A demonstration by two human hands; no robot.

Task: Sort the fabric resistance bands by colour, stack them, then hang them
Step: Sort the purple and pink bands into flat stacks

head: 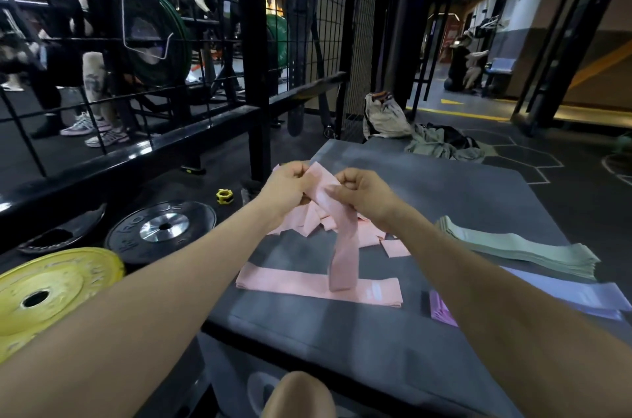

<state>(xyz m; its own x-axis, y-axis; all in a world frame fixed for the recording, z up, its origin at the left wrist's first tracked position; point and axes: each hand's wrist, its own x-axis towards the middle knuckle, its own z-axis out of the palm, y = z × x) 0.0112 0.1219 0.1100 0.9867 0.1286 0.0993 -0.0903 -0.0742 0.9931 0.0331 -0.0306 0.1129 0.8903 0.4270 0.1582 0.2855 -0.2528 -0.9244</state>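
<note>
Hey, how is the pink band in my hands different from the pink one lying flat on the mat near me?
The held pink band hangs lengthwise from the left hand and right hand, lifted off the mat; the flat pink band lies crosswise on the grey mat. The held pink band is twisted and creased at the top; the flat pink band is smoothed out, with a pale label showing. Both share the same pink colour.

You're holding one band point(337, 229) above the mat point(444, 198), its end hanging onto the flat stack point(290, 284); a loose heap point(369, 234) is lying behind, two stacks point(519, 248) sitting right, plates point(160, 229) lying left.
</note>
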